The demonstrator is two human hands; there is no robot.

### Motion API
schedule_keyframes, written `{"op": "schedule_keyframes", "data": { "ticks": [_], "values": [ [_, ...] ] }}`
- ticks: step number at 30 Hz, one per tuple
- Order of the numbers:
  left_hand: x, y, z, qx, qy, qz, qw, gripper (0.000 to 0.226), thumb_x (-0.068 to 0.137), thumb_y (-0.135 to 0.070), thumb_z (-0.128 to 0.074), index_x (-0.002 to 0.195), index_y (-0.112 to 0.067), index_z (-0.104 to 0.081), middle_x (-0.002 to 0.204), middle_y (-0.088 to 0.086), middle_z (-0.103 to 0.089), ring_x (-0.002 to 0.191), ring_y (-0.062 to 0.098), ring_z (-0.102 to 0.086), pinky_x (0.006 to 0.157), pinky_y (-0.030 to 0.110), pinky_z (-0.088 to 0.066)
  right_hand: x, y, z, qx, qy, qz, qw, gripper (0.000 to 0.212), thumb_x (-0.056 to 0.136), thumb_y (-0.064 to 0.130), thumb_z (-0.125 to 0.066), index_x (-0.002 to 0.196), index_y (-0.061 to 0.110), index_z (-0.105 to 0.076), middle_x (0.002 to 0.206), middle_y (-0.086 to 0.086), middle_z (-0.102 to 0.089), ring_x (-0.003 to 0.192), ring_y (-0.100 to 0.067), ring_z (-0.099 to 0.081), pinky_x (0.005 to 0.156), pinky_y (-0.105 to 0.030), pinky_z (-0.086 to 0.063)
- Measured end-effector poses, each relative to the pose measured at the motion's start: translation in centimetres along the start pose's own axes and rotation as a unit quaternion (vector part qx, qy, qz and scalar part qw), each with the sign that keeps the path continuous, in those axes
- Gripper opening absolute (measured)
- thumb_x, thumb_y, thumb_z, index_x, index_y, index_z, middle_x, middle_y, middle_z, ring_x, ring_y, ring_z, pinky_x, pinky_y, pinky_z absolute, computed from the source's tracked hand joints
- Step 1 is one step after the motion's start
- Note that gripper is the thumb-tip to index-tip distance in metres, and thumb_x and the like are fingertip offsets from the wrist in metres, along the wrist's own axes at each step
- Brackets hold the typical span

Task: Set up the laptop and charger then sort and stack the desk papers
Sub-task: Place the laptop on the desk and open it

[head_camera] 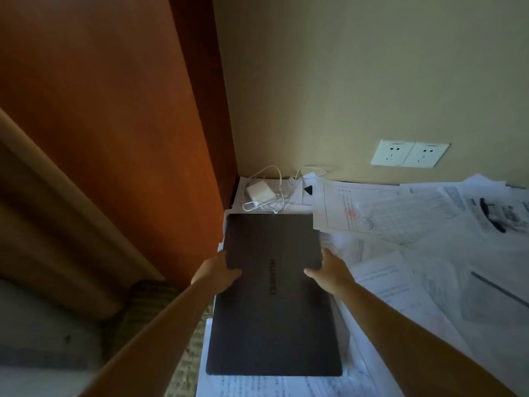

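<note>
Laptop (272, 293), dark grey, lid closed, lies flat on loose papers (400, 276) at the tabletop's left edge, long axis running 12 to 6 o'clock; brand lettering on the lid reads sideways. Left hand (217, 272) grips the laptop's left edge at about 9 o'clock, thumb on the lid, fingers hidden under the edge; right hand (329, 270) grips the right edge at about 3 o'clock, thumb likewise on top; both forearms reach in from 6 o'clock. Charger (259, 190), white brick with its white cable (274, 179) looped loosely round it, sits at 12 o'clock of the laptop in the corner against the wall, on paper, near the laptop's far edge but apart from it. Papers spread overlapping from 1 to 5 o'clock of the laptop; some also lie under it. Double wall socket (409, 153) at 1 o'clock, above the papers. Wooden panel (114, 110) at 10 o'clock.
</note>
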State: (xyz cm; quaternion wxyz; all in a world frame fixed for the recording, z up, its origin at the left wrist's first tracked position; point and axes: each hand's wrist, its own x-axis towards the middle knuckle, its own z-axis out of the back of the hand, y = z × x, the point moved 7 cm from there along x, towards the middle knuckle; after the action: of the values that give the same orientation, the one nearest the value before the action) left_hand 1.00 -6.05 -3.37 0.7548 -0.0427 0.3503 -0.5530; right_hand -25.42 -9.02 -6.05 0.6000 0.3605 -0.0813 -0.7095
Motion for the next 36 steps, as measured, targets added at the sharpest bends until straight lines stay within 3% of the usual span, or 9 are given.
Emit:
{"op": "schedule_keyframes", "data": {
  "ticks": [5, 9, 12, 14, 18, 21, 24, 31, 36],
  "values": [
    [0.2, 1.1, -0.6, -0.057, -0.032, 0.060, 0.996, 0.042, 0.094, -0.023, -0.056, 0.131, -0.004, -0.049, 0.127, 0.013, -0.058, 0.111, 0.029, -0.058, 0.093, 0.032, -0.048, 0.0, -0.4, -0.8, 0.018, -0.038, -0.058, 0.997, 0.053, 0.086, 0.040, -0.065, 0.127, 0.012, -0.051, 0.127, -0.007, -0.059, 0.114, -0.026, -0.058, 0.096, -0.034, -0.049],
    [0.3, 2.3, -1.2, -0.093, -0.028, 0.111, 0.989, 0.044, 0.094, -0.021, -0.053, 0.134, -0.003, -0.046, 0.127, 0.015, -0.056, 0.109, 0.030, -0.057, 0.089, 0.034, -0.048, -0.3, -1.0, -0.7, 0.012, -0.055, -0.110, 0.992, 0.062, 0.084, 0.042, -0.066, 0.132, 0.008, -0.045, 0.133, -0.013, -0.047, 0.119, -0.032, -0.051, 0.098, -0.038, -0.047],
    [0.6, 3.5, -2.2, -0.132, -0.011, 0.146, 0.980, 0.036, 0.094, -0.024, -0.051, 0.123, -0.004, -0.053, 0.107, 0.010, -0.060, 0.091, 0.024, -0.060, 0.078, 0.032, -0.052, 0.0, -1.7, -1.7, 0.065, -0.030, -0.135, 0.988, 0.063, 0.081, 0.040, -0.069, 0.130, 0.007, -0.049, 0.128, -0.013, -0.054, 0.116, -0.031, -0.053, 0.098, -0.039, -0.046],
    [1.2, 4.1, -2.6, -0.184, -0.018, 0.177, 0.967, 0.035, 0.093, -0.027, -0.055, 0.117, -0.003, -0.057, 0.100, 0.008, -0.062, 0.088, 0.023, -0.061, 0.079, 0.032, -0.054, 0.1, -1.9, -2.1, 0.108, -0.025, -0.150, 0.983, 0.060, 0.080, 0.037, -0.070, 0.128, 0.006, -0.052, 0.125, -0.013, -0.057, 0.113, -0.030, -0.055, 0.093, -0.035, -0.046],
    [1.4, 4.6, -4.0, -0.343, -0.005, 0.255, 0.904, 0.045, 0.087, -0.032, -0.065, 0.117, -0.001, -0.057, 0.103, 0.013, -0.062, 0.093, 0.028, -0.060, 0.084, 0.036, -0.051, 0.3, -2.0, -2.9, 0.160, -0.008, -0.197, 0.967, 0.078, 0.076, 0.047, -0.073, 0.136, 0.008, -0.043, 0.134, -0.011, -0.051, 0.120, -0.031, -0.050, 0.100, -0.039, -0.042],
    [2.5, 6.1, -5.7, -0.367, -0.002, 0.267, 0.891, 0.066, 0.067, -0.046, -0.070, 0.117, -0.006, -0.059, 0.105, 0.013, -0.063, 0.093, 0.031, -0.062, 0.083, 0.036, -0.053, 0.2, -2.4, -3.0, 0.177, -0.010, -0.225, 0.958, 0.075, 0.076, 0.044, -0.074, 0.134, 0.006, -0.046, 0.132, -0.013, -0.052, 0.119, -0.032, -0.051, 0.097, -0.038, -0.042],
    [4.7, 9.4, -7.6, -0.342, -0.038, 0.290, 0.893, 0.080, 0.044, -0.052, -0.062, 0.113, -0.011, -0.063, 0.104, 0.011, -0.064, 0.094, 0.034, -0.062, 0.086, 0.044, -0.054, -0.4, -2.6, -2.9, 0.204, -0.004, -0.231, 0.951, 0.069, 0.077, 0.037, -0.075, 0.131, 0.004, -0.049, 0.130, -0.013, -0.054, 0.118, -0.032, -0.052, 0.096, -0.038, -0.043],
    [-1.6, 5.8, -1.8, -0.314, -0.084, 0.256, 0.910, 0.056, 0.073, -0.039, -0.050, 0.117, -0.005, -0.058, 0.116, 0.012, -0.058, 0.104, 0.034, -0.055, 0.095, 0.044, -0.048, -3.1, -0.6, -2.2, 0.245, -0.014, -0.195, 0.949, 0.063, 0.076, 0.031, -0.076, 0.127, 0.004, -0.054, 0.128, -0.013, -0.057, 0.115, -0.030, -0.054, 0.092, -0.032, -0.043],
    [-4.9, 4.5, 0.9, -0.345, -0.095, 0.217, 0.908, 0.043, 0.085, -0.030, -0.051, 0.117, -0.002, -0.060, 0.109, 0.015, -0.061, 0.091, 0.031, -0.061, 0.066, 0.034, -0.050, -5.7, 1.0, -0.6, 0.283, -0.035, -0.168, 0.944, 0.063, 0.078, 0.037, -0.072, 0.127, 0.003, -0.055, 0.127, -0.013, -0.058, 0.113, -0.030, -0.055, 0.090, -0.032, -0.043]
  ]
}}
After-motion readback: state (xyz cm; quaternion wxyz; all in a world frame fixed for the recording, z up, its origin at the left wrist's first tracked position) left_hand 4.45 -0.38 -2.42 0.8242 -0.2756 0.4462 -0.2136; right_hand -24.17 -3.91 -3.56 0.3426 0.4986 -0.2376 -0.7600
